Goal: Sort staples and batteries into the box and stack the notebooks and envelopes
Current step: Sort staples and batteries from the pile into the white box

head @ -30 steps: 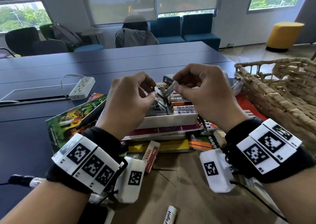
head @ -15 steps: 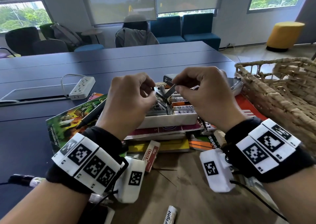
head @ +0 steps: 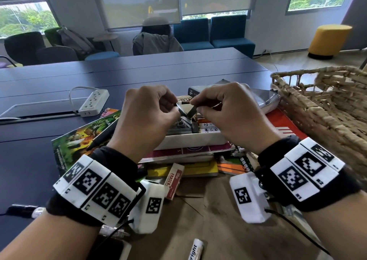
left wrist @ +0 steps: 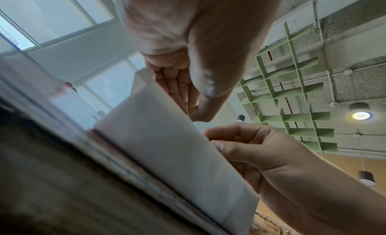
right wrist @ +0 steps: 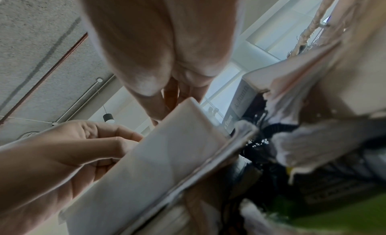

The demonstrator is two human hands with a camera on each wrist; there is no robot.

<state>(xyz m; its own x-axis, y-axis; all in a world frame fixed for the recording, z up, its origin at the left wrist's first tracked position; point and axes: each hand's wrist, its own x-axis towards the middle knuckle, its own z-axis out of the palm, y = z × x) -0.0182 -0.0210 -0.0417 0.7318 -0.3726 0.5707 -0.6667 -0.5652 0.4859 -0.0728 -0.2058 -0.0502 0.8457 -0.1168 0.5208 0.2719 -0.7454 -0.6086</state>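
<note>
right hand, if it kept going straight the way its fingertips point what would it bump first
The right hand points left toward the left hand, with a small folded grey packet pinched between them. It would likely press the packet into the left fingertips first; the white box sits just below, though depth is unclear.

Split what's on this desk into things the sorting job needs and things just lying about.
Job: white box, batteries inside it, staple strip pinched by left hand and right hand, loose battery, notebooks.

Lying about: power strip, eraser, wicker basket.
</note>
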